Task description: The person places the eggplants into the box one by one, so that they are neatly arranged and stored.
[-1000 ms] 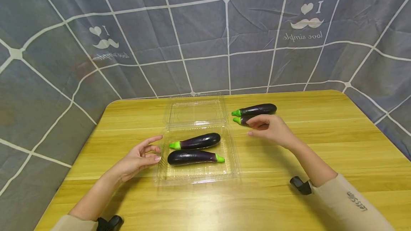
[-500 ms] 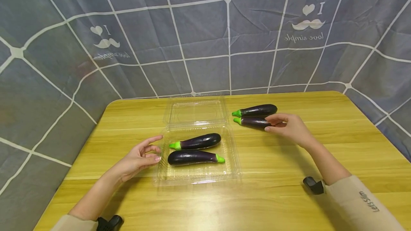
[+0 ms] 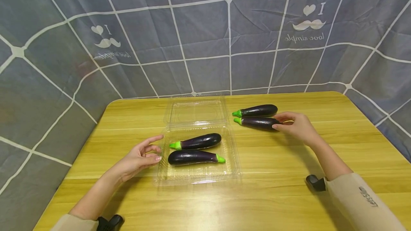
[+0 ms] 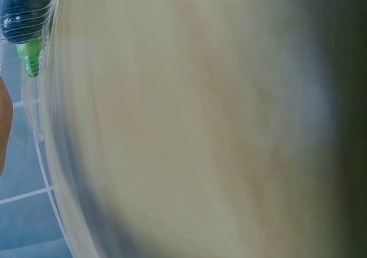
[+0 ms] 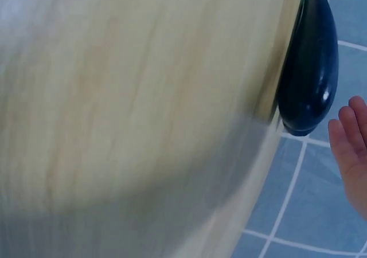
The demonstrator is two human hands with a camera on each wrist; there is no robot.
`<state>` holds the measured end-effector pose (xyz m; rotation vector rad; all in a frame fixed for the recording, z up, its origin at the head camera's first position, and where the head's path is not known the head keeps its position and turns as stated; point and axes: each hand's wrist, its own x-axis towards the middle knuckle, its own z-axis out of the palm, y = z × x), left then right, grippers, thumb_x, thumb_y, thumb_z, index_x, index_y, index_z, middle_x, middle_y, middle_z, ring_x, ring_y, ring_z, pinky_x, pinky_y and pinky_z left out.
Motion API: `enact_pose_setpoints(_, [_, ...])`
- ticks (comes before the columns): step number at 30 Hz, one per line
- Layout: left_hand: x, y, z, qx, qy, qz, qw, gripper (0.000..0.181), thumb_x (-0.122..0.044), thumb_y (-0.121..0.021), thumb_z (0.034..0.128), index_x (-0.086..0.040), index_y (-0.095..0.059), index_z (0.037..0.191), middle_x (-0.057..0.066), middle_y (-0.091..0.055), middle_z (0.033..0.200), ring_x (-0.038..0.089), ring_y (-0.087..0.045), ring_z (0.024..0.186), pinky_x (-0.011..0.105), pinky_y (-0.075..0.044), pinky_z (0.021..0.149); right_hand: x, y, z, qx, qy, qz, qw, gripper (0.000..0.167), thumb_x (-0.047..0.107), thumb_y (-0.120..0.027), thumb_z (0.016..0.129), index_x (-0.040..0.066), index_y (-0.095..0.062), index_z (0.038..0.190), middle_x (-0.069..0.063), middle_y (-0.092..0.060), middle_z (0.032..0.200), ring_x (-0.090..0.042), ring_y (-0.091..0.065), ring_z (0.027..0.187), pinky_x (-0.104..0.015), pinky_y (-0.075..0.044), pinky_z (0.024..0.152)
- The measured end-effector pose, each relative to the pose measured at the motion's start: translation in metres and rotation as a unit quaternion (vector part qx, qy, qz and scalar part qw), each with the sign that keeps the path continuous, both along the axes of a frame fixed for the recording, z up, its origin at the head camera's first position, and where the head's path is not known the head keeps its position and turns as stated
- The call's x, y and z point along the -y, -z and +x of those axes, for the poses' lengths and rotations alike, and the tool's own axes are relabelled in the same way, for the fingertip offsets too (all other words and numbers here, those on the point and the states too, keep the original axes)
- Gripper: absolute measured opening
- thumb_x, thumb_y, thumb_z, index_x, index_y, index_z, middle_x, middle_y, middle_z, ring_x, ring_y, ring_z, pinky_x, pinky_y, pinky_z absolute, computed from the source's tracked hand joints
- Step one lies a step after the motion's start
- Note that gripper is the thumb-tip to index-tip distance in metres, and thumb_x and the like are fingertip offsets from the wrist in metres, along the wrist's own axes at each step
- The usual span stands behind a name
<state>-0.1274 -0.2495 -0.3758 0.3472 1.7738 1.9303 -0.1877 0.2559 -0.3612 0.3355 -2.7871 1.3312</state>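
Note:
In the head view a clear plastic clamshell box [image 3: 236,167] lies with its lid [image 3: 196,111] folded back. Inside it are two eggplants, a far one [image 3: 202,141] with its green stem to the left and a near one [image 3: 192,157] with its stem to the right. Beside the box's left wall is my left hand [image 3: 138,158], fingers spread, holding nothing. My right hand [image 3: 295,127] is at the round end of an eggplant [image 3: 258,122] on the table; the right wrist view shows a gap between its fingers [image 5: 338,146] and that eggplant [image 5: 309,69].
Just behind that eggplant lies another eggplant [image 3: 260,110], its stem also to the left. The wooden table [image 3: 273,195] has a rounded back edge, with a grey checked curtain [image 3: 205,74] hanging behind it. Both wrists carry a black device [image 3: 316,183].
My right hand has moved to the right along the nearer loose eggplant, from its middle to its round end, uncovering its body. My left hand and the eggplants have stayed put.

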Motion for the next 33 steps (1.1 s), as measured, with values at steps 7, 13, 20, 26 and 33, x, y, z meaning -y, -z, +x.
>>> enact_pose_setpoints(7, [0.001,0.000,0.000,0.001,-0.002,-0.004,1.0000,0.070,0.006,-0.058,0.0871,-0.004,-0.021,0.146,0.004,-0.050,0.105,0.008,-0.059,0.083,0.023,-0.052,0.079,-0.003,0.004,-0.003,0.004,0.015,-0.004,0.9999,0.043,0.023,-0.072,0.083,-0.006,-0.062,0.113,-0.023,-0.061,0.113,-0.034,-0.055,0.104,-0.009,-0.045,0.077])
enact_pose_setpoints(13, [0.000,-0.001,0.000,0.002,0.000,-0.003,1.0000,0.070,0.006,-0.058,0.0872,-0.004,-0.021,0.146,0.005,-0.050,0.106,0.008,-0.059,0.083,0.023,-0.052,0.079,-0.005,0.008,-0.009,0.019,0.021,0.001,0.9996,0.045,0.024,-0.073,0.082,-0.005,-0.061,0.115,-0.022,-0.060,0.116,-0.033,-0.053,0.107,-0.022,-0.049,0.083])
enact_pose_setpoints(20, [0.000,-0.002,-0.001,-0.002,-0.001,-0.006,1.0000,0.070,0.007,-0.059,0.0865,-0.005,-0.023,0.146,0.004,-0.050,0.105,0.008,-0.059,0.082,0.023,-0.052,0.078,-0.006,0.009,-0.014,0.037,0.025,0.005,0.9990,0.050,0.027,-0.073,0.082,-0.005,-0.060,0.118,-0.025,-0.056,0.120,-0.039,-0.051,0.111,-0.044,-0.048,0.089])
enact_pose_setpoints(26, [0.000,-0.001,-0.002,0.000,-0.001,-0.008,1.0000,0.070,0.007,-0.058,0.0869,-0.004,-0.022,0.146,0.006,-0.049,0.106,0.008,-0.059,0.083,0.024,-0.052,0.079,-0.008,0.012,-0.019,0.058,0.016,0.028,0.9978,0.054,0.031,-0.072,0.082,-0.004,-0.058,0.121,-0.026,-0.054,0.122,-0.041,-0.049,0.113,-0.049,-0.046,0.091])
enact_pose_setpoints(33, [0.001,0.001,-0.001,0.001,0.001,-0.004,1.0000,0.070,0.007,-0.058,0.0871,-0.005,-0.022,0.146,0.005,-0.050,0.106,0.008,-0.059,0.083,0.024,-0.052,0.079,-0.008,0.015,-0.022,0.077,-0.021,0.056,0.9953,0.058,0.034,-0.070,0.084,-0.003,-0.054,0.126,-0.027,-0.050,0.128,-0.043,-0.047,0.115,-0.052,-0.043,0.092])
